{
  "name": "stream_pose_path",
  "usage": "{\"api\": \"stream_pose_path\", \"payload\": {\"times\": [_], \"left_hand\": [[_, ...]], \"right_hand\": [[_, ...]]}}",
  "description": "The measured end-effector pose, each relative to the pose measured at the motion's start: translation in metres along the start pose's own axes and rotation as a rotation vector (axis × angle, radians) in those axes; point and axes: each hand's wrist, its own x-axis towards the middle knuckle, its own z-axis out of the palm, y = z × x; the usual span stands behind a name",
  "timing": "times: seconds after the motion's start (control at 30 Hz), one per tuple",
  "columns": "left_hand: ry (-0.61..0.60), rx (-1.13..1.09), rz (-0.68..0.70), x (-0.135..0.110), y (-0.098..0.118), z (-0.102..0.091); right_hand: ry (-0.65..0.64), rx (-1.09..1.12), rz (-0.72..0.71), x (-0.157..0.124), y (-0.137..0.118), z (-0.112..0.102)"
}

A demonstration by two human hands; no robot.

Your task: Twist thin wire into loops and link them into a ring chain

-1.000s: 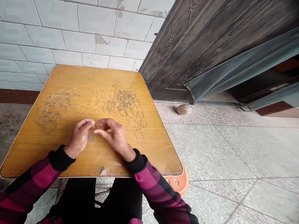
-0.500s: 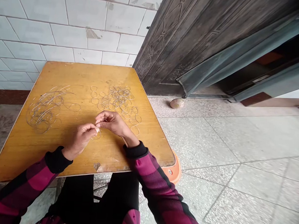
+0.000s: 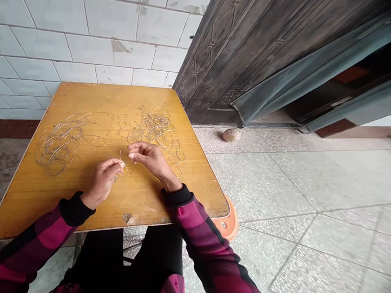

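1. While the left hand [image 3: 104,177] is clamping a thin, pale, curved metal wire [image 3: 126,167] between thumb and fingers, the right hand [image 3: 151,159] is hovering just beside it; its thumb and index are sitting near each other, can't tell if gripping anything.
2. Wire is sitting mid-table, nearer the front edge.
3. Progress, my read: the heap of thin, rounded metal wire loops [image 3: 155,128] on the right is looking done; the tangle of long, loose, grey metal wires [image 3: 61,147] on the left is looking unworked; the held piece is looking part-bent.
4. Room: the yellow-brown wooden table [image 3: 109,101] is showing bare surface along its back edge and in front of the hands. Loops are crowding the right hand's far side; both sleeves are crossing the front edge.
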Motion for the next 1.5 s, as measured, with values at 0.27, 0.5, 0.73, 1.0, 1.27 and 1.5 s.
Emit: {"api": "stream_pose_path", "payload": {"times": [0.27, 0.5, 0.73, 1.0, 1.27, 1.5], "left_hand": [[-0.008, -0.027, -0.02, -0.002, 0.004, 0.001], [0.087, -0.154, 0.004, 0.005, 0.002, 0.002], [0.108, -0.21, 0.048, 0.011, 0.006, -0.003], [0.039, -0.228, -0.017, 0.01, 0.009, -0.007], [0.018, -0.043, 0.011, 0.013, 0.012, -0.014], [0.023, -0.092, 0.099, 0.016, 0.027, -0.024]], "right_hand": [[0.013, 0.093, 0.044, 0.003, 0.006, 0.002], [0.097, 0.106, 0.028, 0.002, 0.005, 0.005], [-0.032, 0.037, 0.189, -0.006, 0.012, 0.018], [0.038, -0.024, 0.19, -0.008, 0.008, 0.013], [0.056, -0.168, 0.083, -0.013, 0.005, 0.008], [0.113, -0.633, -0.095, -0.019, -0.002, 0.007]]}}
